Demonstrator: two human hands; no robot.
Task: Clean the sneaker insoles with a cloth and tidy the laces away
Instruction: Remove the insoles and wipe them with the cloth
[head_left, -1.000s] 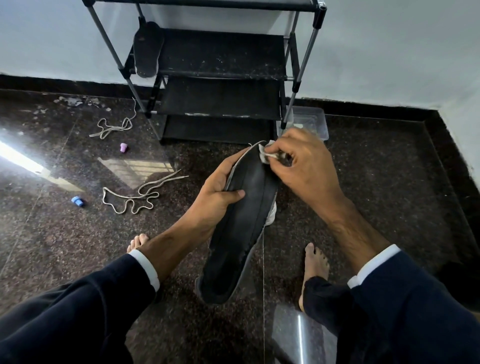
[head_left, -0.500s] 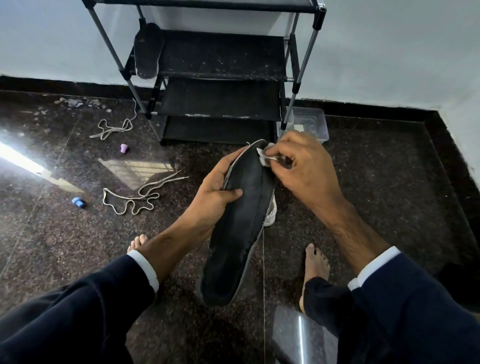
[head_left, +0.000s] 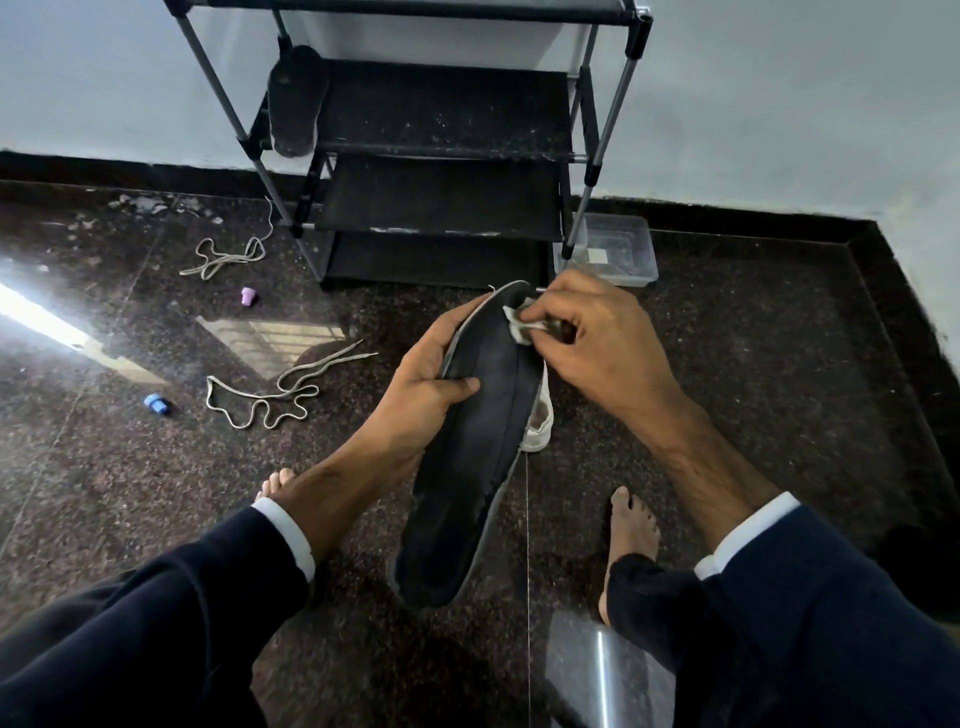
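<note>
A long black insole (head_left: 467, 457) is held above the floor, tilted, toe end away from me. My left hand (head_left: 421, 395) grips its left edge near the middle, thumb across the top. My right hand (head_left: 597, 338) pinches a small white cloth (head_left: 519, 325) against the insole's far end. Part of a white sneaker (head_left: 537, 421) shows on the floor behind the insole. A second dark insole (head_left: 296, 98) leans on the rack's left side. Two pale laces lie loose on the floor, one (head_left: 270, 389) at my left, one (head_left: 228, 254) farther back.
A black shoe rack (head_left: 441, 156) stands against the wall ahead. A clear plastic box (head_left: 618, 252) sits by its right leg. A purple cap (head_left: 248, 296) and a blue cap (head_left: 156, 404) lie on the dark stone floor. My bare feet are below.
The cloth in my right hand has slid slightly along the far end of the insole, and the insole has shifted a little. Everything on the floor stays put.
</note>
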